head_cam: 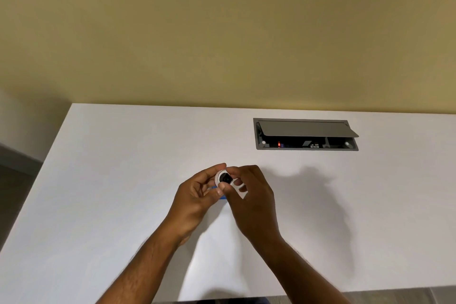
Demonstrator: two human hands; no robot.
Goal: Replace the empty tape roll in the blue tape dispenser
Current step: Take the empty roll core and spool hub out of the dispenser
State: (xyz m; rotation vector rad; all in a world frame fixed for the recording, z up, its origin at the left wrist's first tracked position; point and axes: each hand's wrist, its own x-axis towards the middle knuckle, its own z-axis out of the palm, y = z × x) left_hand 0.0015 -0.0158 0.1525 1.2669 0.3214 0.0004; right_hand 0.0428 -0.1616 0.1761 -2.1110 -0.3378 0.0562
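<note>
Both hands meet above the middle of the white table, nearer its front edge than its far edge. The left hand has its grip closed around a small white tape roll with a dark centre, thumb on top and fingers curled beneath it. The right hand closes its grip on the same roll from the other side, its thumb and forefinger pinching at the roll's rim; a short white strip runs from the roll down past the right fingers. Whether that strip is tape or part of a holder cannot be told. A little blue shows under the left hand's fingers: the blue tape dispenser, mostly hidden by both hands, so whether it lies on the table or is held cannot be told. Near the far right of the table, close to its far edge, a grey cable hatch is sunk into the top with its lid tilted open. Behind the table stands a yellow wall
</note>
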